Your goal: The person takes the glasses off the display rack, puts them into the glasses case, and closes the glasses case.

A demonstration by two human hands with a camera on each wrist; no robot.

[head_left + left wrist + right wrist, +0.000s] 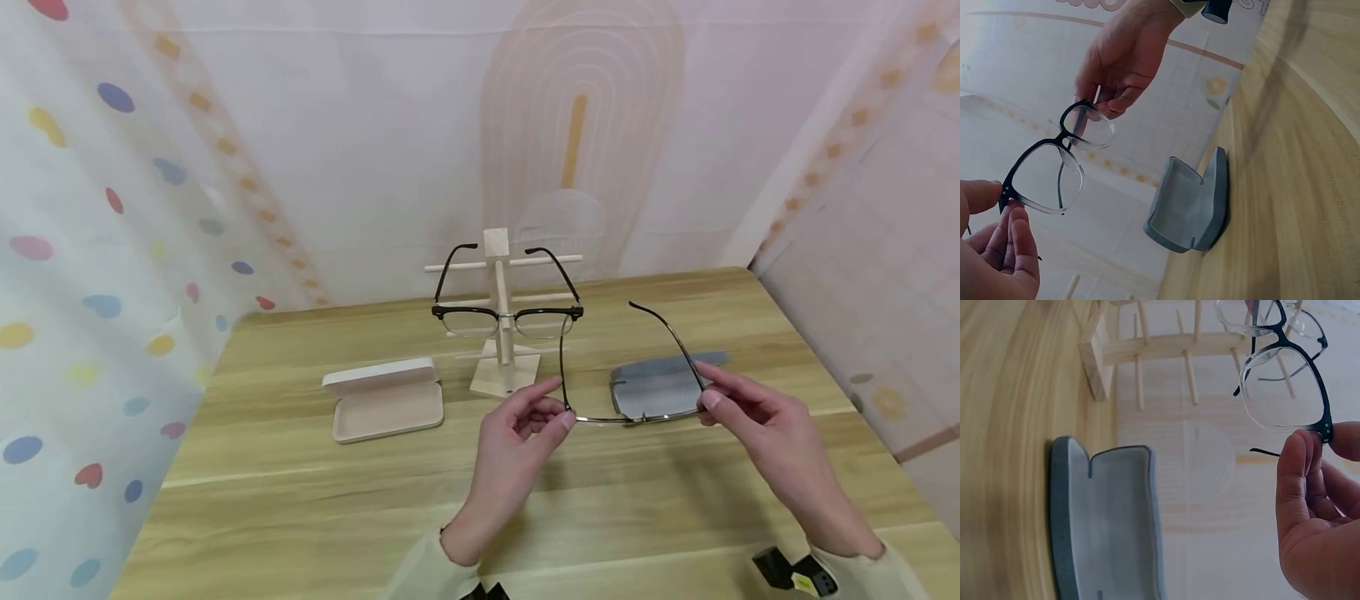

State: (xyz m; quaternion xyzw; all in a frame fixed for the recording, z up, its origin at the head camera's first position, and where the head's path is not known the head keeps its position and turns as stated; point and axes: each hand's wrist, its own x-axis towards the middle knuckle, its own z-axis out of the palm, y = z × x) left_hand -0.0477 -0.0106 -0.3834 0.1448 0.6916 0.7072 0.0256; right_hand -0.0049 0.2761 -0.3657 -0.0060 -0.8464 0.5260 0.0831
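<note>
Both hands hold one pair of dark-rimmed glasses (645, 418) in the air, temples unfolded and pointing toward the stand. The left hand (517, 450) pinches the left hinge corner between thumb and fingers. At the other hinge corner the right hand (772, 446) grips the frame. In the left wrist view the glasses (1044, 150) show black upper rims and clear lower rims. Behind them a wooden stand (504, 350) carries a second pair of black half-rim glasses (507, 315) on its top bar. The right wrist view shows the held glasses (1310, 356) pinched by the right hand (1329, 519).
An open blue-grey case (652, 387) lies behind the held glasses, near the right hand. To the left of the stand, an open white case (388, 408) with a beige inside sits on the wooden table (300, 508). A patterned curtain (360, 150) hangs behind the table.
</note>
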